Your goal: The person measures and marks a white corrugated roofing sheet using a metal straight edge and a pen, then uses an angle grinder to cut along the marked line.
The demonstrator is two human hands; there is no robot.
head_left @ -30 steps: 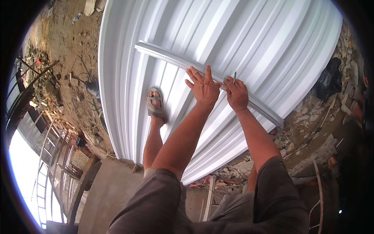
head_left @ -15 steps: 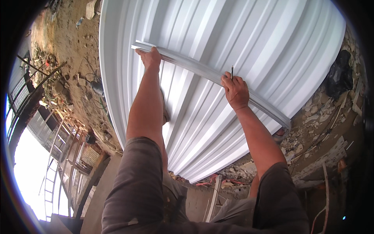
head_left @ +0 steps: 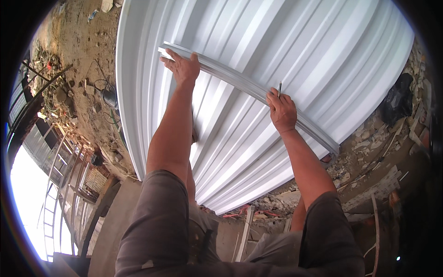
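While the metal bar [head_left: 235,79] on the white sheet [head_left: 295,51] is touched by the left hand [head_left: 186,71], grip spread apart, a pencil [head_left: 279,88] is clamped in the right hand [head_left: 283,113].

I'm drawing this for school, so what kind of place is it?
Probably a building site: there's a big ribbed white sheet with a long bar across it, broken rubble on the right and bare dirt on the left.
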